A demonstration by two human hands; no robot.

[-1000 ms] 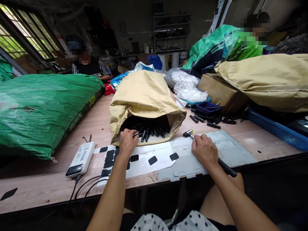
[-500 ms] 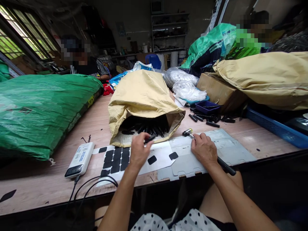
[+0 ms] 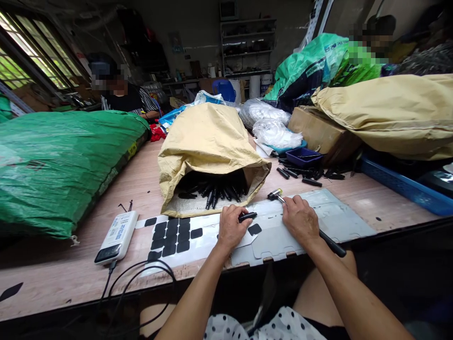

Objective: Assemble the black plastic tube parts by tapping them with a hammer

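Observation:
My left hand is closed on a short black pen-shaped piece, held low over the white sheet. My right hand is wrapped round the shaft of a small hammer; its head has a yellow face and a black face, and its black grip runs out beneath my wrist. Under the hammer lies a flat grey board. Black rounded squares sit in rows on the white sheet. Just beyond, a tan sack lies with its mouth toward me, many black pieces inside.
To the left are a white power bank with black cables and a large green sack. Toward the right lie loose black pieces, a purple tray, a cardboard box and a blue crate. Two people sit farther back.
My left hand has moved right, from before the sack's mouth to the board's left edge, carrying the black piece. My right hand and the hammer have stayed nearly still.

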